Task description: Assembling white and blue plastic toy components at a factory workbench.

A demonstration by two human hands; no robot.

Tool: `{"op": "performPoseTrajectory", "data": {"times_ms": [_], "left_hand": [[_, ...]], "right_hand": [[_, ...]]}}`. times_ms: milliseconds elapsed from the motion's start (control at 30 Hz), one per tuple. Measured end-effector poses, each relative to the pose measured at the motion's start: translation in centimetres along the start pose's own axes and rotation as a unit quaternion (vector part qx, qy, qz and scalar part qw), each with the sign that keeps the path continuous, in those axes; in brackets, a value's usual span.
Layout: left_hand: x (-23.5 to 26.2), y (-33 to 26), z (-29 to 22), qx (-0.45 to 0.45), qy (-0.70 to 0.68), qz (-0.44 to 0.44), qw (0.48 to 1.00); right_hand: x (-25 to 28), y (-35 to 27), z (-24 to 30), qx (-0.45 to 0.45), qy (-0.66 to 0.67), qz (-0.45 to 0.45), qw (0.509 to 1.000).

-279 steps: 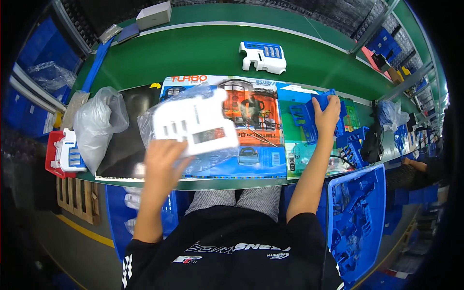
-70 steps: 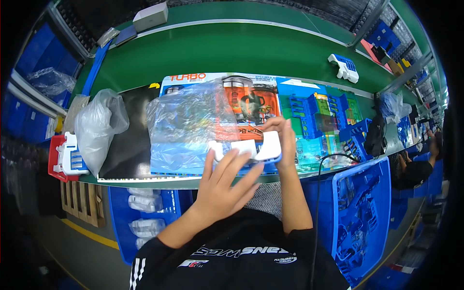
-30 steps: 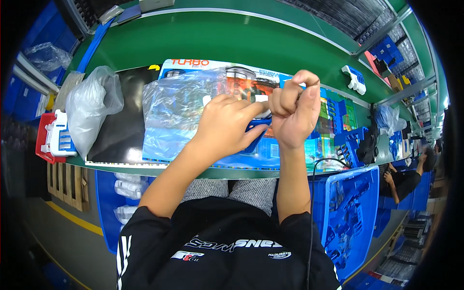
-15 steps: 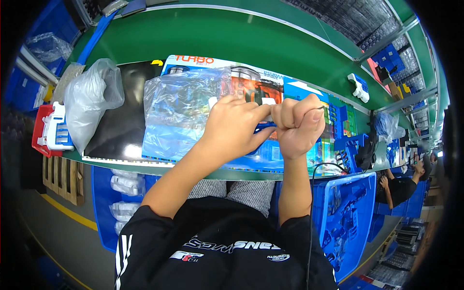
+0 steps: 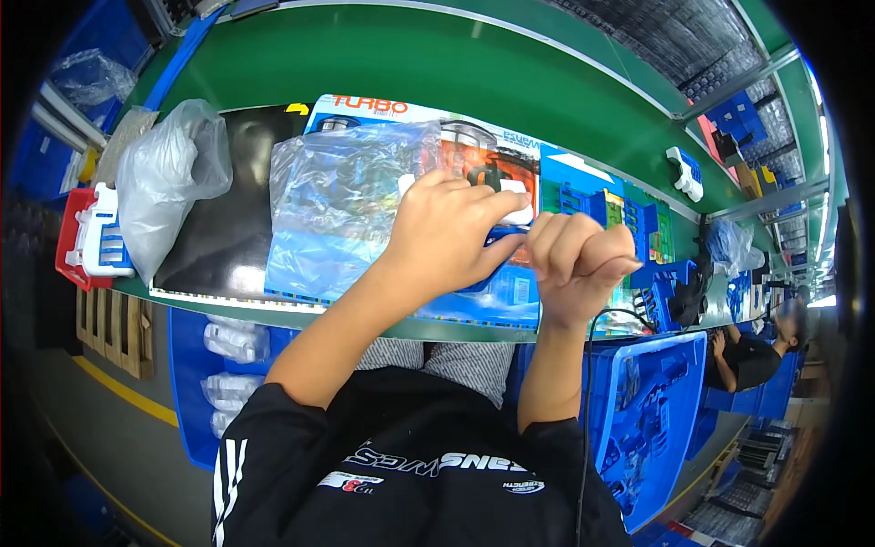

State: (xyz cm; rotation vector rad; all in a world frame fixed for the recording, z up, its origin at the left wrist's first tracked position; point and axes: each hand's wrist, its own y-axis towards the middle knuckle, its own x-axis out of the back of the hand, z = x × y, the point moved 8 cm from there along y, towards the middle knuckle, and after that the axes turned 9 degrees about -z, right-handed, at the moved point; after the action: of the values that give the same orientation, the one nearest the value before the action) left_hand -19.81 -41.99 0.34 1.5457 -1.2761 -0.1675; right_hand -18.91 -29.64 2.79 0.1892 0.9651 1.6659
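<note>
My left hand (image 5: pixel 447 232) reaches over a clear plastic bag (image 5: pixel 346 196) and grips a blue and white plastic part (image 5: pixel 504 239) at the bag's right end. The bag lies flat on a colourful printed sheet (image 5: pixel 510 296) at the bench's front edge. My right hand (image 5: pixel 579 260) hovers just right of the left hand, curled into a fist with the knuckles up. Nothing shows between its fingers. My hands hide most of the part.
A green conveyor belt (image 5: pixel 437 64) runs behind, carrying a white and blue part (image 5: pixel 685 173). A bunched clear bag (image 5: pixel 169 178) and a red crate (image 5: pixel 71 246) sit left. Blue bins (image 5: pixel 652 419) and a thin black cable (image 5: pixel 588 383) are lower right, a co-worker (image 5: pixel 756 351) beyond.
The part went from lying at the bag's mouth to being gripped in my left hand. My right fist has drawn slightly apart from the left hand and dropped lower.
</note>
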Motion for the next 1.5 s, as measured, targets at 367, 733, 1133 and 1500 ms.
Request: {"op": "performPoseTrajectory", "data": {"times_ms": [367, 733, 1133, 1500], "left_hand": [[0.0, -0.6, -0.6, 0.006, 0.011, 0.049, 0.999], [0.2, -1.2, -1.7, -0.041, 0.006, 0.021, 0.999], [1.2, -1.7, -3.2, -0.056, 0.015, 0.036, 0.998], [1.1, -1.1, -3.6, -0.082, 0.011, 0.053, 0.995]], "right_hand": [[0.5, -0.9, -0.1, -0.024, 0.023, -0.070, 0.997], [0.1, -0.6, -0.2, -0.032, -0.016, -0.077, 0.996], [8.5, -1.3, -0.5, -0.041, 0.163, -0.262, 0.950], [13.1, -9.2, -12.2, -0.119, -0.415, -0.129, 0.893]]}}
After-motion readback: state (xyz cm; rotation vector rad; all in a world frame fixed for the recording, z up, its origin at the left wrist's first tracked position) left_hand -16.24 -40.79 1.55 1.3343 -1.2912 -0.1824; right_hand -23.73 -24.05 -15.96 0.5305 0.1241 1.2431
